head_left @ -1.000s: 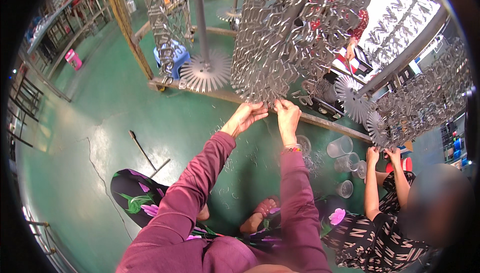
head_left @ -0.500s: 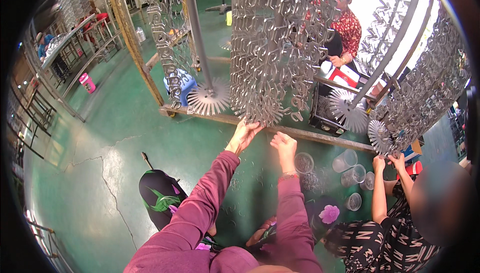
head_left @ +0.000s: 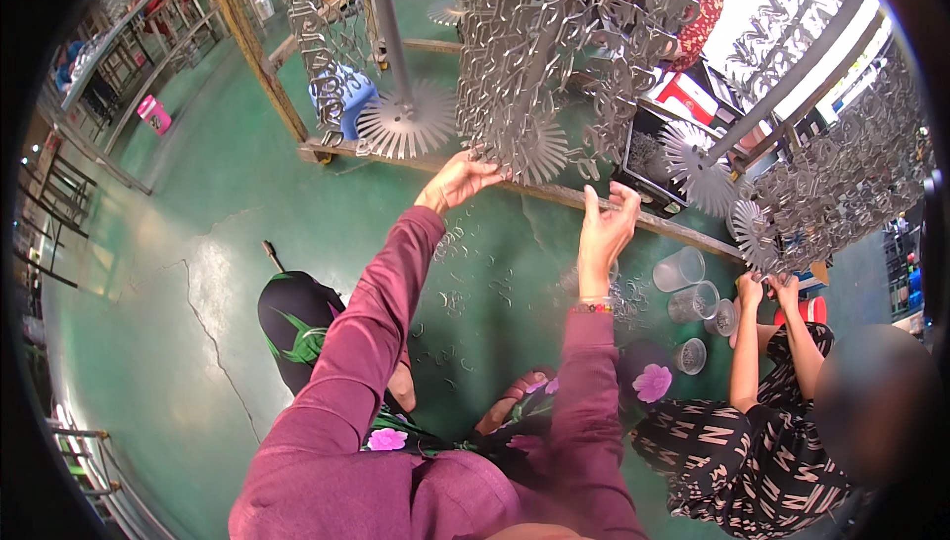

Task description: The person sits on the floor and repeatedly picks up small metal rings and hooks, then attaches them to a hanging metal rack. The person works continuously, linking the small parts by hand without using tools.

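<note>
Chains of bent grey metal hooks (head_left: 554,35) hang in a dense bundle in front of me, around a slotted metal disc (head_left: 537,151). My left hand (head_left: 461,182) is at the bundle's lower left end, its fingertips pinched on a metal hook there; the fingers partly hide it. My right hand (head_left: 606,235) is raised to the right, in front of the wooden rail (head_left: 569,196). Its thumb and fingers are apart and I see nothing between them. Another slotted disc (head_left: 408,122) on a grey pole stands to the left.
Clear plastic tubs (head_left: 679,269) stand on the green floor to the right, with loose hooks (head_left: 450,297) scattered nearby. A co-worker's hands (head_left: 764,290) touch another hanging bundle (head_left: 831,194). Behind the rail are a blue stool (head_left: 343,99) and a black crate (head_left: 648,159).
My right hand has moved right, away from my left hand, and its fingers have spread. My left hand stays at the bundle's lower end. The whole view has shifted somewhat.
</note>
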{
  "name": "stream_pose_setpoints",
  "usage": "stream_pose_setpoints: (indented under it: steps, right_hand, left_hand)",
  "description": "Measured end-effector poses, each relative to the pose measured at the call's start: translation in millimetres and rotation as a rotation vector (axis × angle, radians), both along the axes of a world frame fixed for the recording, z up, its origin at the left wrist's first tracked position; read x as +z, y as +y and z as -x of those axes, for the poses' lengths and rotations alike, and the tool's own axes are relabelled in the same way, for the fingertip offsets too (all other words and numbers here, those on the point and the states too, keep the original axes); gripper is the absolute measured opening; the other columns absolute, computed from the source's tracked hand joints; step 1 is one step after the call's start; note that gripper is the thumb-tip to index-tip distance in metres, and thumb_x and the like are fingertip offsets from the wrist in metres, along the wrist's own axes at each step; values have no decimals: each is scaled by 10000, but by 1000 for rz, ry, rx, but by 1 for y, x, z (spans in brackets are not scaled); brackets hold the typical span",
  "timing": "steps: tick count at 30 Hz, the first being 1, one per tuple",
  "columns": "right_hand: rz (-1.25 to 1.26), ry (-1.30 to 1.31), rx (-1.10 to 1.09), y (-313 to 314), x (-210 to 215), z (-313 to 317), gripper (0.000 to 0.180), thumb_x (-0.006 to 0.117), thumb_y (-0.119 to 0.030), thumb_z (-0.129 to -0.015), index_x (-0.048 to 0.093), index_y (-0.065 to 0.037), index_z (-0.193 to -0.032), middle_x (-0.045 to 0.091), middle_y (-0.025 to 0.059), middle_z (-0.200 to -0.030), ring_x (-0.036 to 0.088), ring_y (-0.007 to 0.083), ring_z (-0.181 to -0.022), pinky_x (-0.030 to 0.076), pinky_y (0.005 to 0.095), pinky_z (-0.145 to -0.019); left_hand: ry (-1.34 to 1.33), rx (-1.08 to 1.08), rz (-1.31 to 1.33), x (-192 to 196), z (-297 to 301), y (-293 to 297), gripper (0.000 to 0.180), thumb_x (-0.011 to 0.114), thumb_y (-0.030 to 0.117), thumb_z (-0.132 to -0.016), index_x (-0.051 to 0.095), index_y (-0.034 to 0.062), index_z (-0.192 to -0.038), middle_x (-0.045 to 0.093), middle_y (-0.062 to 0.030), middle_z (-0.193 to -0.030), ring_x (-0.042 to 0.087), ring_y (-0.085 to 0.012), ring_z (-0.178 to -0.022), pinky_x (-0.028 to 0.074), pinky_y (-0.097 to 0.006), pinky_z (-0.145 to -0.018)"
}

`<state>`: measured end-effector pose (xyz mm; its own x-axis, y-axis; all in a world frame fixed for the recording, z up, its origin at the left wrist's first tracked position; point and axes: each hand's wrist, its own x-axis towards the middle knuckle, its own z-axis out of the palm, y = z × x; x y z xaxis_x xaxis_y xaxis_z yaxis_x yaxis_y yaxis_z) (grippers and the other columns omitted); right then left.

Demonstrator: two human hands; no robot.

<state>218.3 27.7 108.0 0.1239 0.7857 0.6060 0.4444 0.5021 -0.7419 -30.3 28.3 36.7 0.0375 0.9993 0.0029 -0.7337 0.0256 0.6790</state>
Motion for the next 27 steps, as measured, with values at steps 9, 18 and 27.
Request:
stream_pose_setpoints:
  steps: [9,18,27]
  right_hand:
    - [201,-97,145,0,18,29,241,718,-51,-732,505,-20,-841,601,91,-644,605,242,-603,469,373,-612]
    - [291,179,179,-19,-7,59,201,692,13,-762,568,42,-918,637,94,-698,583,113,-551,460,218,-439]
    - [-2,-170,75,-42,-7,60,92,659,-32,-776,611,33,-822,608,144,-750,611,249,-658,477,349,-603]
  left_hand:
    - [-105,-159,8,-11,20,22,516,434,-154,-835,319,-19,-1320,463,-208,-1261,506,-357,-1150,437,-447,-1010]
    - [-161,-235,9,-5,16,25,557,440,-190,-807,314,-13,-1320,466,-207,-1250,492,-344,-1160,415,-462,-1028]
    - [-165,-214,62,-10,16,23,674,468,-165,-804,154,-16,-1382,467,-225,-1195,477,-417,-1157,419,-474,-1014]
